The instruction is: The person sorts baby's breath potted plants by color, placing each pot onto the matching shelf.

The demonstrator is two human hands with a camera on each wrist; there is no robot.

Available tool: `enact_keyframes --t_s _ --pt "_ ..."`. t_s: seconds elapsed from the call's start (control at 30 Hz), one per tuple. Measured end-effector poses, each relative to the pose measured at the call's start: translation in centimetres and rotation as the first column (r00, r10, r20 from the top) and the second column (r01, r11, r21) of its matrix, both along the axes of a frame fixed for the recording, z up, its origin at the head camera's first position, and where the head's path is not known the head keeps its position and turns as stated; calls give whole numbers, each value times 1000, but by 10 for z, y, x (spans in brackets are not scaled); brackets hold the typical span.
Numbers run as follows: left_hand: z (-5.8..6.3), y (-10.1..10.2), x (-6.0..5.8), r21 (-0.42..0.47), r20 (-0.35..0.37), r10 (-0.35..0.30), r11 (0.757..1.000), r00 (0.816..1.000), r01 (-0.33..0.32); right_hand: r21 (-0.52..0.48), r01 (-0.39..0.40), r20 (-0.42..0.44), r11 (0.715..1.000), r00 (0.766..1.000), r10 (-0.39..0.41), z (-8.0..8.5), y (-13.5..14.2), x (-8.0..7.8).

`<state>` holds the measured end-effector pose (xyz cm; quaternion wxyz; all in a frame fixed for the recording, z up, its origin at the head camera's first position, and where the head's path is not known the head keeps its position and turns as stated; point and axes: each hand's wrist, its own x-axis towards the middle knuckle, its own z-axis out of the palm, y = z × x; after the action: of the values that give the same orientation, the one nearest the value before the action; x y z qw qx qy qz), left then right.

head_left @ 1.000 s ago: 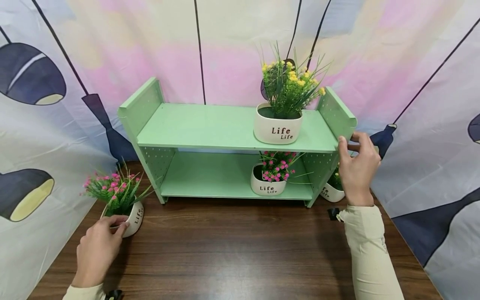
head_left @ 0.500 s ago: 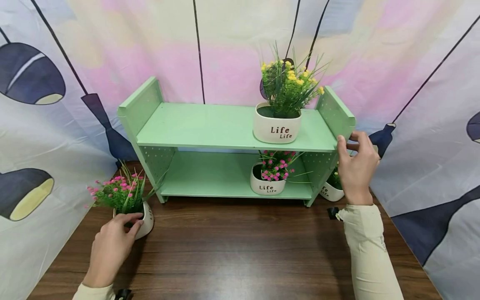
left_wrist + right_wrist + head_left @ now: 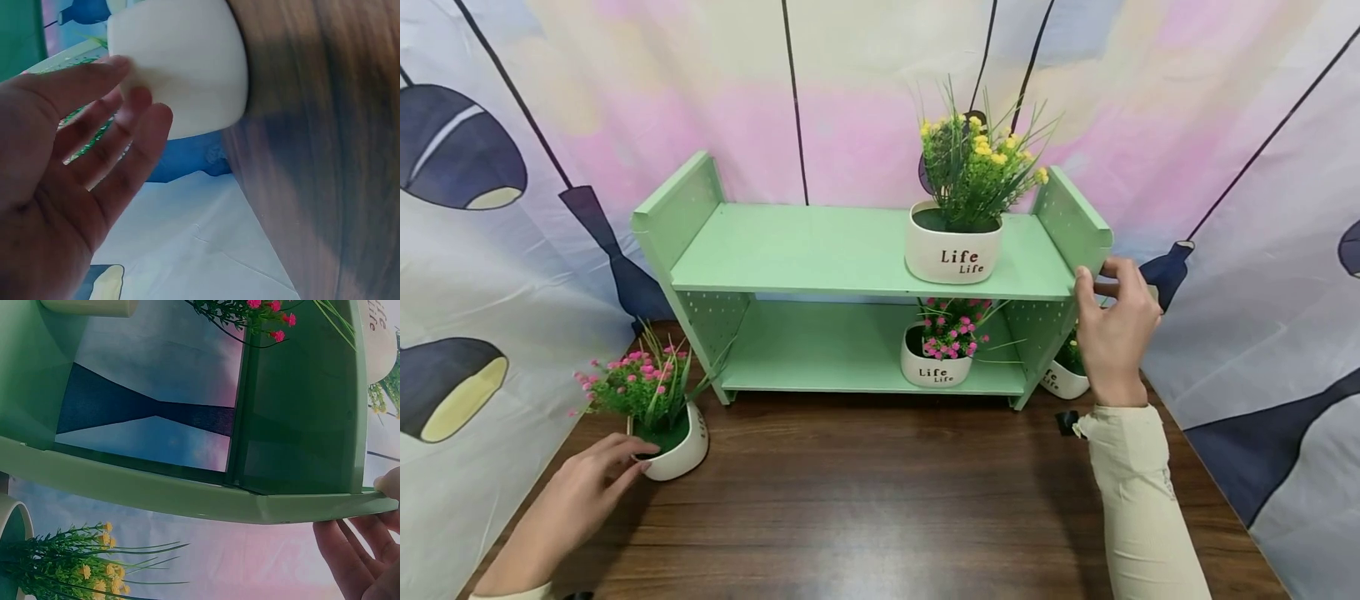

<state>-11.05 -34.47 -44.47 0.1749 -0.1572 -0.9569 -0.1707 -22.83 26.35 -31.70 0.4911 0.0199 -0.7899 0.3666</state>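
Observation:
A white oval pot of pink flowers (image 3: 681, 458) stands on the table left of the green shelf (image 3: 820, 250). My left hand (image 3: 576, 492) is at its near left rim, fingertips over the edge and thumb beside the outer wall. In the left wrist view the fingers of that hand are loosely spread by the white pot wall. My right hand (image 3: 1116, 333) pinches the front edge of the shelf's right side panel, thumb on the inner side and fingers outside, as the right wrist view shows.
A pot of yellow flowers (image 3: 955, 254) stands on the upper board, right side. Beneath it on the lower board is a pink-flowered pot (image 3: 936, 367). Another yellow-flowered pot (image 3: 1063, 381) stands right of the shelf, partly behind my right hand. A patterned cloth (image 3: 865, 100) hangs behind.
The pink-flowered pot slid right towards the shelf with my left hand gripping it, then stayed. My left hand has since loosened and drawn back left. My right hand keeps its hold.

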Motion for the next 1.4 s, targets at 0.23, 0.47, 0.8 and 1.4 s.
enact_keyframes --t_s 0.23,0.47,0.8,1.4 --pt "-1 11 0 -42 0 22 999 1000 -21 10 8 4 1000 1000 -8 1 -1 1" --pt "2 42 -7 0 35 57 998 998 -57 2 -2 -4 1000 1000 3 1 0 1" --pt "-1 78 -26 85 21 19 996 1000 -20 -9 7 -12 1000 1000 -7 1 2 2" --pt "-12 24 -10 85 20 60 995 998 -61 -14 7 -11 1000 1000 -7 0 -1 -1"
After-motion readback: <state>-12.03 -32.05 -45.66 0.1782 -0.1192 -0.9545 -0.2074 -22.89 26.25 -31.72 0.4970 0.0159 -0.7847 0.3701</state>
